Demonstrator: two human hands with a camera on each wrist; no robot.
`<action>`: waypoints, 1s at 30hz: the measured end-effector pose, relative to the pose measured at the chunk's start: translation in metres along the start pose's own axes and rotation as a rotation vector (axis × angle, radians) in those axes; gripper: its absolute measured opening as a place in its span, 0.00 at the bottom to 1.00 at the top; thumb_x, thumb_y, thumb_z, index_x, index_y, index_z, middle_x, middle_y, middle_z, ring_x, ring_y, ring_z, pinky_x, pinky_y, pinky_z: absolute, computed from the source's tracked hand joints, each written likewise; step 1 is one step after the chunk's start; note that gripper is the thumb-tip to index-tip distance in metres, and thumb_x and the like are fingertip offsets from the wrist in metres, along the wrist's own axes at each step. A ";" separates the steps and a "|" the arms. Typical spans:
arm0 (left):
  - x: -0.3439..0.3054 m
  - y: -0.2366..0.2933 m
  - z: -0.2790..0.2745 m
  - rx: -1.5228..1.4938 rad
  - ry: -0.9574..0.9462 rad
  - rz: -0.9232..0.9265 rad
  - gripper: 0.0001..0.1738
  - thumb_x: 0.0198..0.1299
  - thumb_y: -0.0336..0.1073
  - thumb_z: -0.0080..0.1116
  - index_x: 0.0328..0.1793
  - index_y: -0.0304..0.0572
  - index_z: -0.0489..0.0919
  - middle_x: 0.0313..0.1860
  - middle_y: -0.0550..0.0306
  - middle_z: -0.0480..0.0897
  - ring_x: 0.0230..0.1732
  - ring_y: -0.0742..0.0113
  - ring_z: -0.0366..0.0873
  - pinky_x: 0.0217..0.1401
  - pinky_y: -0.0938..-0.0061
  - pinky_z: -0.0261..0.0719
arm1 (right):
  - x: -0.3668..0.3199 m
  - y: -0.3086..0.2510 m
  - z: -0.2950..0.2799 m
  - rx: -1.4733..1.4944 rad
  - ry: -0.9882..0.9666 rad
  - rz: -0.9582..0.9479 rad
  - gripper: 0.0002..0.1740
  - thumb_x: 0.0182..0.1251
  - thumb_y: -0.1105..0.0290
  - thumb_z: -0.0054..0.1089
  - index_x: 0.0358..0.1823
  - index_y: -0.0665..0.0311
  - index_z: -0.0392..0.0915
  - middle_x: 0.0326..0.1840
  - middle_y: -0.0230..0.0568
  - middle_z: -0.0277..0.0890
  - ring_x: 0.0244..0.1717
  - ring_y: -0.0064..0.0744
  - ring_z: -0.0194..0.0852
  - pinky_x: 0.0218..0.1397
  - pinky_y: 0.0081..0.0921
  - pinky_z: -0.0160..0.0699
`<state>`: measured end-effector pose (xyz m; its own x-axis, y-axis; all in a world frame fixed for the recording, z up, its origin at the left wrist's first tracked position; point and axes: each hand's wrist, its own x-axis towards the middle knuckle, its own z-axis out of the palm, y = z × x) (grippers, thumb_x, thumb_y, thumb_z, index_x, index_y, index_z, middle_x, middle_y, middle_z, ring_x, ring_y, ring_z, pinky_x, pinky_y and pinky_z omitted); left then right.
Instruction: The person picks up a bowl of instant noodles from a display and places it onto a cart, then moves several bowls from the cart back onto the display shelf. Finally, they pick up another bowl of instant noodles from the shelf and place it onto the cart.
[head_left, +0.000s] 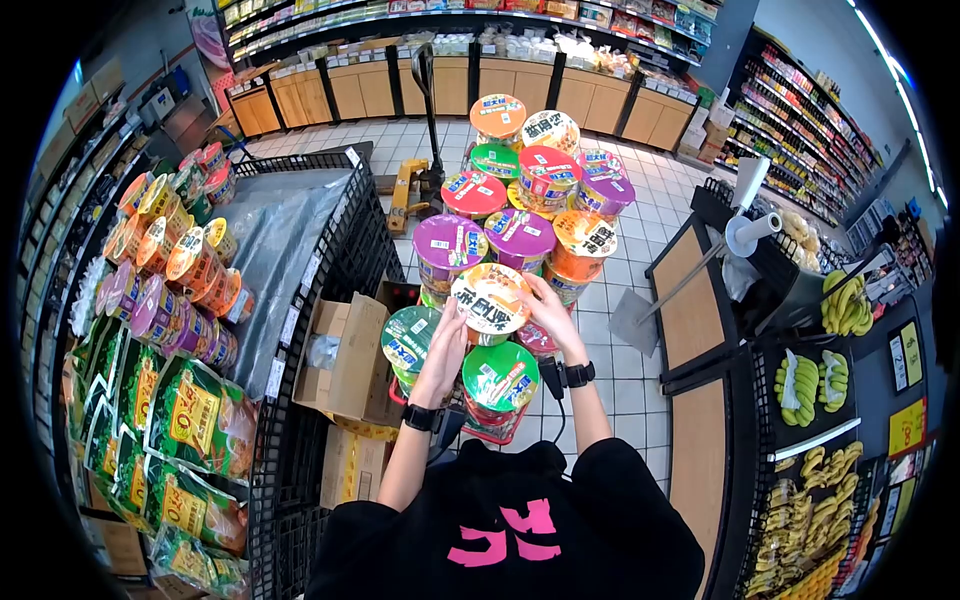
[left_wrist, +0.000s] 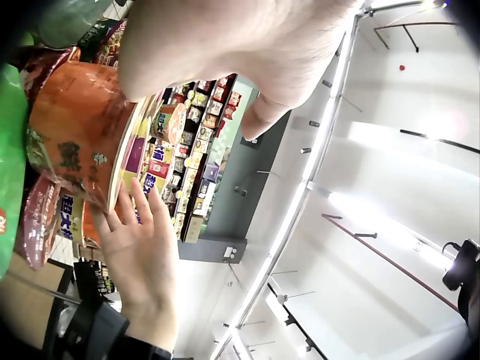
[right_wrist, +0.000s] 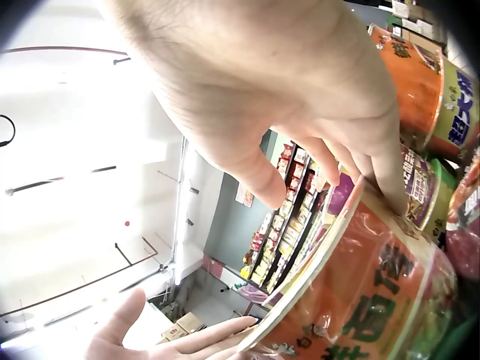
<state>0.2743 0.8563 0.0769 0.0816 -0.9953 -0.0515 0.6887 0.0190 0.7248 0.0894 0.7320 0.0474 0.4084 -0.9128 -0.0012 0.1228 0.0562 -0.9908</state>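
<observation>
An instant noodle tub (head_left: 490, 298) with a white and orange lid sits between the two hands, atop a tall stack of similar tubs. My left hand (head_left: 440, 355) lies along its near left side, fingers extended against it. Against the right side rest the fingers of my right hand (head_left: 553, 318). Both thumbs stand away from the lid in the wrist views, and the orange wall of the tub (right_wrist: 367, 277) shows its shrink wrap. Green-lidded tubs (head_left: 500, 377) are just below the hands; purple-lidded tubs (head_left: 450, 243) stand behind.
At left, a black-sided display bin (head_left: 330, 235) holds noodle tubs and green bags (head_left: 200, 410). An open cardboard box (head_left: 345, 350) stands beside the stack. A yellow pallet jack (head_left: 405, 195) is behind it. Wooden counters (head_left: 697, 460) and bananas (head_left: 848, 305) line the right.
</observation>
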 end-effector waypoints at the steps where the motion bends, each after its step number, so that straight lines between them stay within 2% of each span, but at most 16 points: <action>1: 0.001 -0.001 0.000 0.004 0.008 0.007 0.44 0.67 0.32 0.50 0.79 0.28 0.36 0.82 0.48 0.37 0.82 0.66 0.35 0.82 0.73 0.36 | -0.001 -0.005 0.002 -0.009 0.018 -0.010 0.31 0.69 0.67 0.60 0.67 0.76 0.61 0.64 0.49 0.70 0.62 0.29 0.69 0.63 0.22 0.68; 5: 0.003 -0.007 -0.004 0.007 0.014 0.035 0.44 0.67 0.33 0.50 0.79 0.27 0.36 0.82 0.48 0.36 0.82 0.66 0.34 0.82 0.73 0.36 | 0.005 0.008 -0.001 0.121 -0.003 0.022 0.30 0.69 0.68 0.59 0.67 0.76 0.61 0.64 0.47 0.70 0.61 0.28 0.69 0.63 0.21 0.68; 7: 0.004 -0.008 -0.005 0.012 0.012 0.043 0.44 0.67 0.33 0.50 0.79 0.27 0.36 0.82 0.48 0.36 0.82 0.66 0.33 0.82 0.73 0.36 | 0.007 0.012 0.000 0.140 -0.062 0.018 0.29 0.72 0.67 0.55 0.70 0.71 0.60 0.68 0.45 0.67 0.64 0.26 0.67 0.63 0.22 0.68; 10: 0.007 -0.015 -0.008 -0.021 0.011 0.020 0.45 0.67 0.33 0.51 0.79 0.26 0.35 0.82 0.49 0.36 0.82 0.66 0.33 0.82 0.72 0.34 | 0.002 0.007 0.003 -0.006 -0.027 0.044 0.29 0.72 0.69 0.54 0.71 0.72 0.58 0.68 0.46 0.66 0.65 0.28 0.66 0.66 0.24 0.65; 12: 0.007 -0.017 -0.009 -0.002 0.034 0.037 0.41 0.70 0.35 0.48 0.80 0.31 0.40 0.80 0.53 0.48 0.80 0.68 0.44 0.81 0.73 0.43 | 0.003 0.014 0.002 0.000 -0.026 0.028 0.30 0.72 0.69 0.54 0.72 0.72 0.56 0.69 0.47 0.65 0.66 0.29 0.65 0.68 0.24 0.64; 13: 0.004 -0.017 -0.007 -0.002 0.036 0.038 0.41 0.70 0.35 0.48 0.80 0.31 0.40 0.80 0.53 0.48 0.80 0.68 0.44 0.81 0.73 0.43 | 0.005 0.020 0.001 0.006 -0.022 0.012 0.32 0.72 0.70 0.53 0.72 0.72 0.55 0.69 0.47 0.64 0.68 0.30 0.64 0.69 0.24 0.63; 14: -0.001 -0.018 -0.006 0.041 0.041 0.022 0.41 0.70 0.37 0.48 0.80 0.33 0.40 0.81 0.52 0.47 0.80 0.67 0.44 0.81 0.71 0.43 | 0.004 0.028 0.001 0.006 -0.025 0.012 0.32 0.72 0.70 0.53 0.72 0.72 0.55 0.69 0.47 0.64 0.68 0.30 0.64 0.69 0.24 0.63; 16: -0.011 -0.010 0.006 0.084 0.045 0.017 0.41 0.70 0.38 0.48 0.81 0.34 0.40 0.81 0.51 0.47 0.80 0.66 0.44 0.81 0.69 0.43 | -0.001 0.038 0.001 0.062 0.101 -0.067 0.32 0.71 0.68 0.56 0.71 0.73 0.57 0.68 0.49 0.66 0.67 0.31 0.65 0.69 0.24 0.62; 18: -0.024 -0.001 0.015 0.207 0.047 -0.016 0.41 0.70 0.41 0.48 0.81 0.36 0.40 0.81 0.49 0.46 0.81 0.63 0.43 0.81 0.65 0.42 | -0.012 0.036 0.003 0.093 0.088 -0.061 0.33 0.71 0.69 0.56 0.72 0.72 0.54 0.69 0.50 0.66 0.69 0.32 0.64 0.69 0.25 0.61; 20: -0.031 -0.003 0.010 0.219 0.034 -0.048 0.41 0.70 0.41 0.47 0.81 0.37 0.40 0.82 0.47 0.45 0.82 0.60 0.40 0.81 0.63 0.42 | -0.031 0.018 0.004 0.118 0.041 0.045 0.36 0.72 0.69 0.55 0.75 0.72 0.49 0.68 0.50 0.67 0.68 0.31 0.64 0.70 0.27 0.62; 21: -0.035 -0.005 0.009 0.190 0.027 -0.046 0.40 0.70 0.41 0.47 0.81 0.38 0.42 0.82 0.49 0.45 0.82 0.61 0.41 0.81 0.64 0.43 | -0.041 0.001 0.003 0.056 -0.038 0.157 0.37 0.74 0.64 0.53 0.76 0.69 0.46 0.65 0.47 0.70 0.64 0.28 0.68 0.66 0.24 0.66; 22: -0.037 -0.007 0.006 0.162 0.020 -0.045 0.40 0.70 0.40 0.47 0.81 0.39 0.43 0.82 0.50 0.45 0.82 0.62 0.41 0.81 0.64 0.43 | -0.046 -0.004 0.005 0.057 -0.047 0.158 0.37 0.74 0.64 0.53 0.76 0.69 0.46 0.65 0.47 0.70 0.64 0.28 0.68 0.66 0.24 0.66; 24: -0.036 -0.010 0.001 0.148 0.031 -0.037 0.39 0.71 0.40 0.47 0.81 0.38 0.43 0.82 0.49 0.45 0.82 0.62 0.41 0.81 0.65 0.44 | -0.055 -0.008 0.007 0.054 0.015 0.314 0.37 0.76 0.59 0.50 0.77 0.66 0.45 0.62 0.42 0.72 0.58 0.24 0.71 0.59 0.19 0.70; 25: -0.035 -0.010 0.002 0.170 0.027 -0.019 0.40 0.71 0.40 0.46 0.81 0.36 0.41 0.81 0.46 0.45 0.82 0.60 0.42 0.81 0.64 0.44 | -0.058 -0.006 0.010 0.046 0.038 0.270 0.38 0.76 0.54 0.50 0.77 0.64 0.46 0.61 0.40 0.72 0.56 0.25 0.71 0.56 0.18 0.70; 29: -0.043 -0.011 0.006 0.222 0.030 -0.004 0.40 0.71 0.40 0.45 0.80 0.34 0.40 0.81 0.43 0.47 0.81 0.57 0.46 0.80 0.63 0.47 | -0.058 0.016 0.005 0.101 0.005 0.237 0.39 0.75 0.54 0.51 0.77 0.64 0.45 0.63 0.41 0.71 0.56 0.27 0.71 0.56 0.20 0.70; 30: -0.046 -0.011 0.007 0.240 0.026 -0.007 0.39 0.71 0.40 0.45 0.80 0.34 0.41 0.80 0.42 0.48 0.80 0.57 0.47 0.80 0.63 0.48 | -0.061 0.018 0.005 0.096 0.024 0.165 0.39 0.75 0.55 0.51 0.77 0.65 0.45 0.64 0.43 0.70 0.58 0.28 0.71 0.57 0.21 0.70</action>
<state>0.2573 0.9016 0.0762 0.0981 -0.9926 -0.0721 0.4987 -0.0136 0.8667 0.0713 0.7913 0.0308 0.4090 -0.8972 -0.1667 0.1419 0.2430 -0.9596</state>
